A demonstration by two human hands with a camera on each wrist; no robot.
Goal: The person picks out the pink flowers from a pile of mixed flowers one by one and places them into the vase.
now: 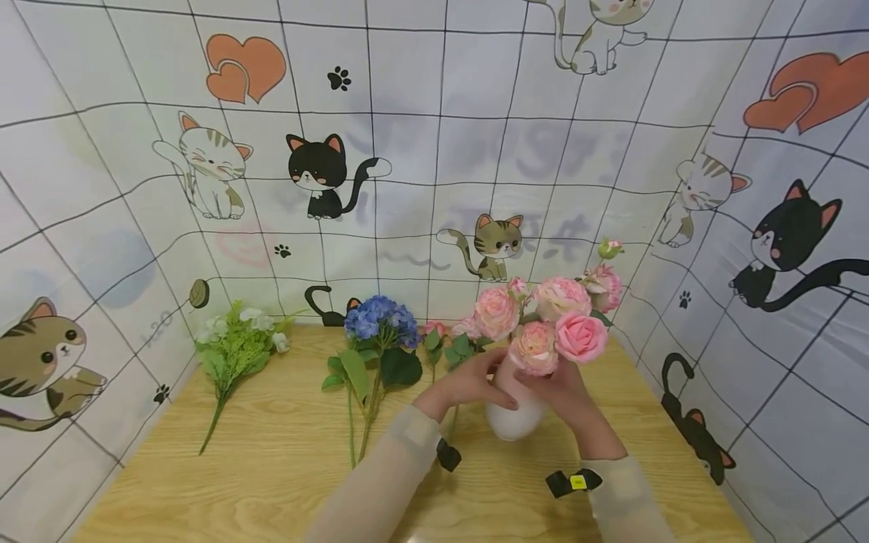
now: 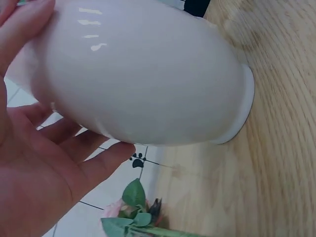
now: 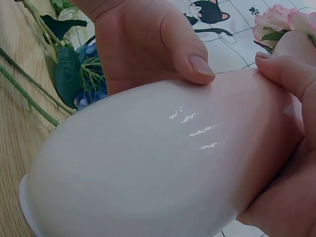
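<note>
A glossy vase point(image 1: 514, 422), white below and pinkish toward the neck, stands on the wooden table at the right of the head view. Pink roses point(image 1: 581, 337) rise from its mouth. My left hand point(image 1: 470, 383) holds the vase's left side, thumb across the front; in the left wrist view its fingers curve along the far side of the vase point(image 2: 148, 79). Higher up, my right hand point(image 1: 569, 394) grips the neck just under the blooms. The right wrist view shows its thumb point(image 3: 284, 69) lying on the pinkish neck. The stems inside the vase are hidden.
A blue hydrangea point(image 1: 382, 320) with green leaves lies left of the vase. Farther left is a white-flowered green spray point(image 1: 234, 351). More pink flowers point(image 1: 434, 328) lie behind my left hand. Cat-print cloth point(image 1: 407, 151) closes off the back and sides of the table point(image 1: 271, 467).
</note>
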